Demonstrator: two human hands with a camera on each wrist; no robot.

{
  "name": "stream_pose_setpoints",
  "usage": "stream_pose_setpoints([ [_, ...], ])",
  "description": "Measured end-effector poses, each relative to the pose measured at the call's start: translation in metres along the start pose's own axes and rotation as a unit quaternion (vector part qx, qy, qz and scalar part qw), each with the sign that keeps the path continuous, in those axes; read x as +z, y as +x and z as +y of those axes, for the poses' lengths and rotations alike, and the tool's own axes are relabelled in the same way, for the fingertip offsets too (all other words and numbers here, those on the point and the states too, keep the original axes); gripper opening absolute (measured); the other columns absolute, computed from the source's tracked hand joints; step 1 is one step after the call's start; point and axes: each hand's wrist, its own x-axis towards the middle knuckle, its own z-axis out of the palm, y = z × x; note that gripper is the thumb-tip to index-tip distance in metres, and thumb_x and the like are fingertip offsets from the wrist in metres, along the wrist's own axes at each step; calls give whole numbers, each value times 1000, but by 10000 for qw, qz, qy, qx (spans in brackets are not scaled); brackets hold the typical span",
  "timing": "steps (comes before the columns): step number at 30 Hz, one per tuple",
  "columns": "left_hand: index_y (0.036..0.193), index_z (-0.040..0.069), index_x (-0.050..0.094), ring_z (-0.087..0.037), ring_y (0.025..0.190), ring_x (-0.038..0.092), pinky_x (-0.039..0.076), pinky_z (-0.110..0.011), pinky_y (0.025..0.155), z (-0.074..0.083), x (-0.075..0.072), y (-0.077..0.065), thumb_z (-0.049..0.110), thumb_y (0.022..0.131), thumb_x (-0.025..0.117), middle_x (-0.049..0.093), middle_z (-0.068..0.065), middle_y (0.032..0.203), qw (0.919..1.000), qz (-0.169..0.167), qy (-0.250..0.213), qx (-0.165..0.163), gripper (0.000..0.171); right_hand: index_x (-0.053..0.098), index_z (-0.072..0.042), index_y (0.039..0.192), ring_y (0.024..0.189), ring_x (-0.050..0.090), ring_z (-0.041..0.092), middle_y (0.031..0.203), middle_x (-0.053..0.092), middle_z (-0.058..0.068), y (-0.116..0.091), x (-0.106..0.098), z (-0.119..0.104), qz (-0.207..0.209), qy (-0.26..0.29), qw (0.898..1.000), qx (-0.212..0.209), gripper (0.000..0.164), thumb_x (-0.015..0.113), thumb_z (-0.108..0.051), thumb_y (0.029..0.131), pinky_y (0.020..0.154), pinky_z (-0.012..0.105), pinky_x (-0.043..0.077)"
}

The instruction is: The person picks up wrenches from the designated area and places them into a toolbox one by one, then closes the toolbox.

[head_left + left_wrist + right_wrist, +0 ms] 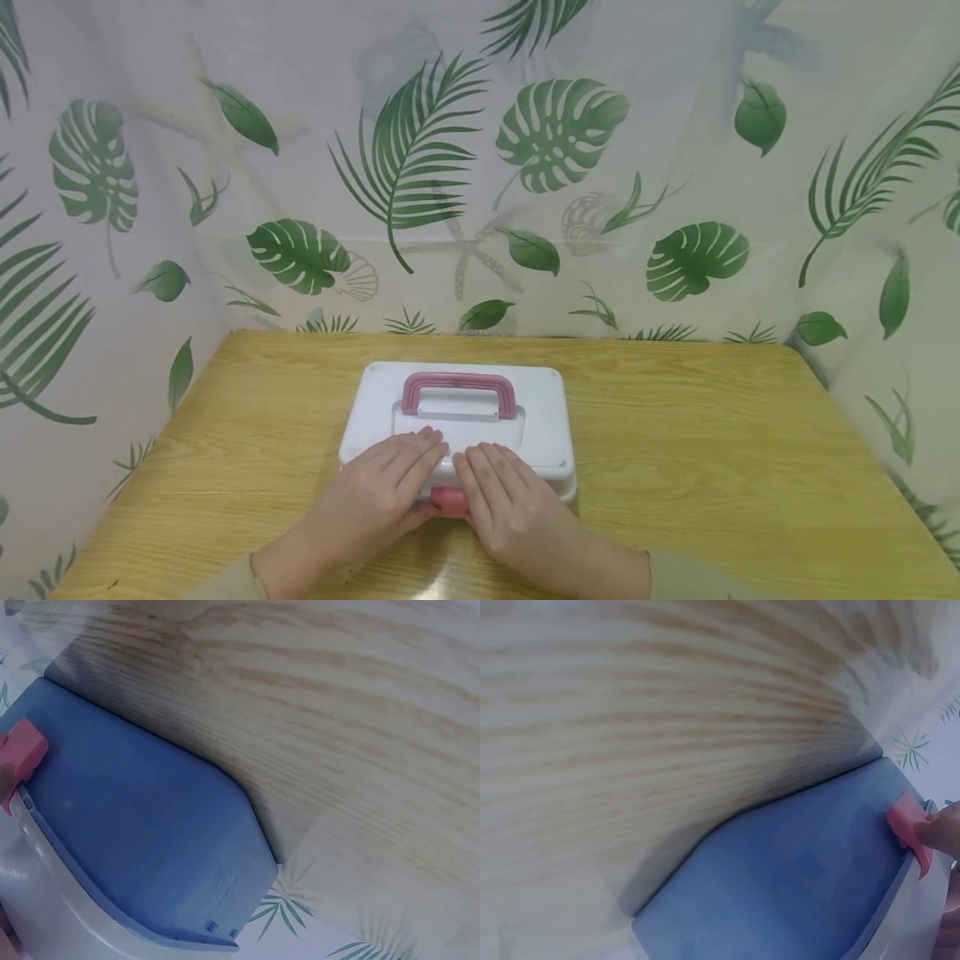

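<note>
A white plastic carry case (371,408) lies on the table with its lid down. Its pink handle (459,380) is folded flat toward the far side. At the middle of the front edge is a pink latch (450,501). My left hand (382,486) lays its fingers over the lid's front, its thumb at the latch's left end. Mirroring it, my right hand (517,510) rests its fingers on the lid and sets its thumb on the latch (909,819). In the wrist views the latch juts out from the case's front wall (142,802), which looks bluish there.
The case stands on a wood-grain table (712,467), near the person's side. Behind the table and along both sides hangs a pale curtain (450,283) printed with green leaves. Wood surface extends left and right of the case.
</note>
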Motion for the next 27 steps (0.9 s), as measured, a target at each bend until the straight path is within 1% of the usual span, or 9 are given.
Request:
stream_pose_setpoints([
  [4, 126, -1, 72, -24, 116, 76, 63, -35, 101, -1, 2, 0, 40, 68, 100, 78, -14, 125, 9998, 171, 67, 96, 77, 74, 8, 118, 100, 79, 27, 109, 80, 19, 0, 1, -1, 9, 23, 10000, 1, 37, 46, -16, 113, 94, 39, 67],
  [7, 126, -2, 72, -24, 115, 77, 63, -35, 101, -1, 2, 0, 40, 68, 100, 78, -15, 125, 9995, 268, 104, 162, 77, 74, 8, 117, 100, 80, 26, 109, 81, 19, 0, 2, -2, 26, 15, 10000, 7, 36, 46, -14, 113, 94, 39, 67],
  [13, 128, -1, 71, -24, 118, 76, 61, -35, 105, 0, 1, -3, 39, 73, 97, 78, -14, 127, 9999, 102, 24, 65, 72, 74, 8, 120, 105, 80, 27, 114, 80, 19, 1, 0, -3, -82, 59, 9999, -4, 38, 43, -12, 113, 96, 39, 66],
  [16, 128, -1, 71, -25, 118, 75, 61, -36, 105, -1, 1, -4, 39, 72, 97, 78, -14, 127, 9999, 116, 14, 62, 74, 73, 8, 123, 110, 79, 29, 119, 79, 21, 1, -3, -2, -147, 178, 9997, 12, 40, 39, -10, 113, 99, 41, 65],
  [20, 130, -2, 70, -26, 119, 75, 61, -37, 105, -2, 1, -5, 40, 70, 98, 77, -15, 128, 9998, 145, 18, 121, 79, 71, 9, 126, 117, 76, 33, 125, 76, 24, 1, -5, 1, -137, 426, 9990, 25, 45, 35, -16, 115, 102, 42, 64],
  [22, 131, -2, 69, -26, 120, 74, 61, -37, 106, -2, 0, -6, 41, 70, 98, 76, -15, 129, 9999, 76, 13, 139, 80, 72, 9, 126, 119, 75, 34, 127, 75, 25, 0, -7, 2, -94, 550, 9984, 35, 49, 33, -20, 116, 102, 42, 64],
  [25, 133, -2, 68, -26, 122, 74, 60, -37, 107, -2, -1, -6, 44, 73, 96, 76, -14, 131, 9999, -39, 15, 155, 80, 72, 8, 125, 119, 75, 34, 128, 75, 25, -2, -8, 3, -40, 722, 9974, 76, 53, 30, -23, 117, 101, 42, 64],
  [27, 133, -1, 69, -26, 123, 73, 59, -37, 109, -2, -2, -6, 46, 78, 91, 76, -14, 132, 9998, -155, 9, 135, 76, 73, 8, 124, 118, 75, 33, 127, 75, 25, -2, -10, 4, -2, 799, 9967, 131, 54, 30, -24, 117, 101, 42, 64],
])
